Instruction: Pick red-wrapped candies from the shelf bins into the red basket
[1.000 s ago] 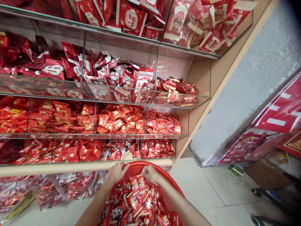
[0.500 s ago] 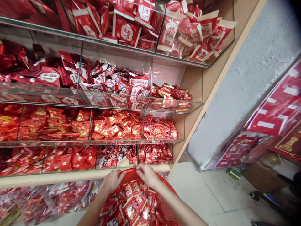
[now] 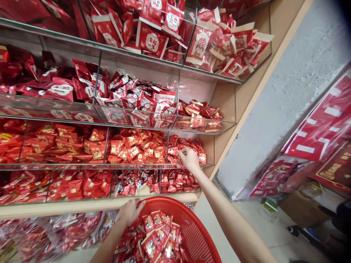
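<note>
A red plastic basket (image 3: 204,223) with small red packets (image 3: 161,237) inside stands below the shelves. My left hand (image 3: 130,211) rests at the basket's upper left rim, its thumb lying over the edge and its fingers curled outside. Up at the right, my right hand (image 3: 188,159) is at the front of the right-hand compartment in the third shelf row, beside its red packets (image 3: 199,148). Its fingers are pressed together, and whatever they may hold is too small to make out.
Clear-fronted shelves (image 3: 137,122) with dividers hold red packets in several rows. Bagged packets (image 3: 68,230) lie beneath the bottom board (image 3: 82,205). At the right are a grey wall (image 3: 274,109), hanging red sheets (image 3: 320,124) and a cardboard box (image 3: 304,208) on the floor.
My right hand has left the basket's rim and moved up and right to the shelf compartment. My left hand has stayed at the rim. More of the basket's right side now shows.
</note>
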`<state>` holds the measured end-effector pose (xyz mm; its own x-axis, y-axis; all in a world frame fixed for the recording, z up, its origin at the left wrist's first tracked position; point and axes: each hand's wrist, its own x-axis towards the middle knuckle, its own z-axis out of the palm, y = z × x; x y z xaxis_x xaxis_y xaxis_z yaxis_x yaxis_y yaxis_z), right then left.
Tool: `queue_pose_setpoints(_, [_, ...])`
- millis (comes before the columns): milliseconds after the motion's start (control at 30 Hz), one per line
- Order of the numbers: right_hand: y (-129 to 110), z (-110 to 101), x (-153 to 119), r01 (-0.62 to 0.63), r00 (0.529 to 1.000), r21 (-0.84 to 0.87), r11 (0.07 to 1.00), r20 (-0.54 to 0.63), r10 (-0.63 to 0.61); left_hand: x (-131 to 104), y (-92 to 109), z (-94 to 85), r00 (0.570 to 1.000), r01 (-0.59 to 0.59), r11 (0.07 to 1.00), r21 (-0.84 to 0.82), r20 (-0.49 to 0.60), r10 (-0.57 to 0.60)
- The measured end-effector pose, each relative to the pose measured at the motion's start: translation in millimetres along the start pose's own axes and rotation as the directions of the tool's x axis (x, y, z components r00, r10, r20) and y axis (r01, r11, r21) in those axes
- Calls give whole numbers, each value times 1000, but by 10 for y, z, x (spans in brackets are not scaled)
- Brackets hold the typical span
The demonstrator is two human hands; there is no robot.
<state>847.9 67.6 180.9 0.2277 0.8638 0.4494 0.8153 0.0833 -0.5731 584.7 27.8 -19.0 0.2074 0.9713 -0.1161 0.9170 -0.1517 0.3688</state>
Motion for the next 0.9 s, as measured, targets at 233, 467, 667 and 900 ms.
queue_pose_setpoints(233, [-72, 129, 69, -59, 998, -67, 996, 34, 61, 1, 10, -5, 1000, 5, 1000, 11, 8, -5])
queue_pose_setpoints(467, [-11, 54, 65, 76, 994, 266, 961, -100, -51, 8, -11, 3, 1000, 4, 1000, 14, 8, -4])
queue_pose_setpoints(667, [94, -251, -556, -30, 993, 733, 680, -54, 101, 22, 1, 6, 1000, 23, 1000, 7, 18, -23])
queue_pose_setpoints(900, [589, 89, -1650, -550, 833, 778, 304, 482, 273, 9, 56, -34, 1000, -5, 1000, 25, 11, 4])
